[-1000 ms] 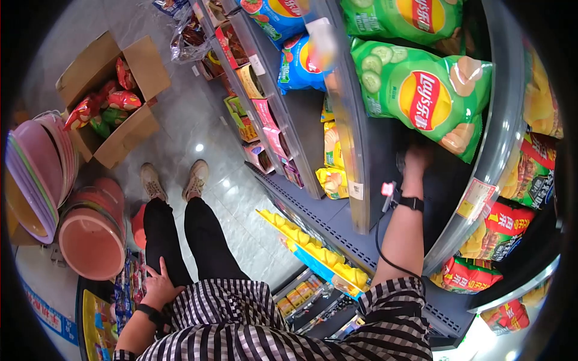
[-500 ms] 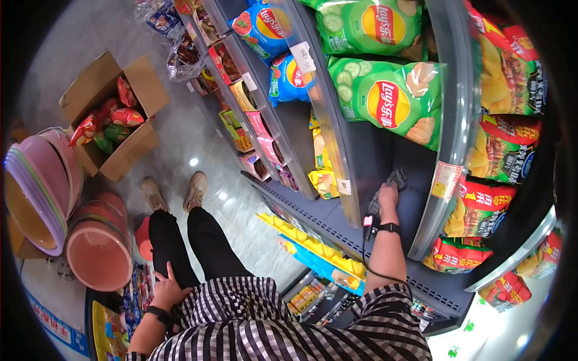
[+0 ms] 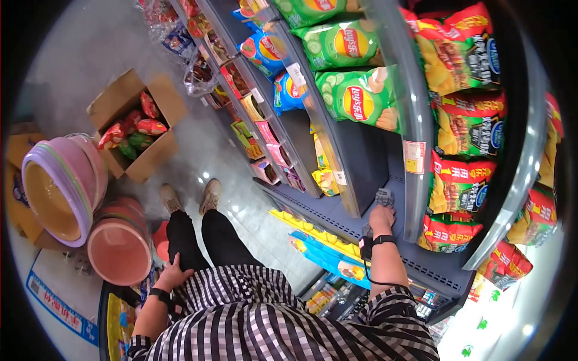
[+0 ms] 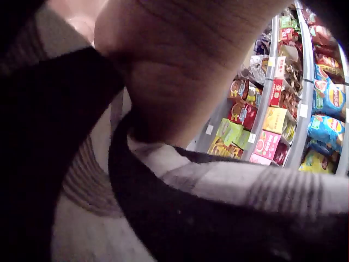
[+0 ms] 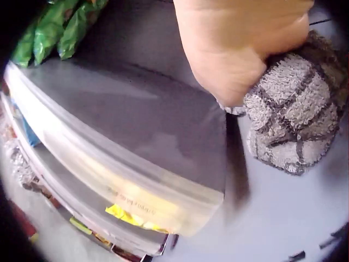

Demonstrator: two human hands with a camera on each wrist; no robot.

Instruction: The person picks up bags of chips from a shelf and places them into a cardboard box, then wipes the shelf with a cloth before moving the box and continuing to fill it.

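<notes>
The right hand (image 3: 382,221) had moved away from the green chip bags (image 3: 358,99) since the earlier frame, towards the near end of the shelving, drawing the cloth (image 3: 385,197) with it; the left hand (image 3: 173,277) still rested on the thigh (image 3: 185,239). The right hand gripped the bunched checked cloth, though its fingertips were hidden in the right wrist view. The left hand lay relaxed, its thumb apart from the fingers. The cloth appeared to lie against the grey metal panel (image 5: 283,210), beside the end of the clear shelf strip (image 5: 204,207).

The work looked like wiping, somewhere mid-stroke. The next move seemed to call for light, even pressure along the panel, with the knuckles kept clear of that strip's end.
</notes>
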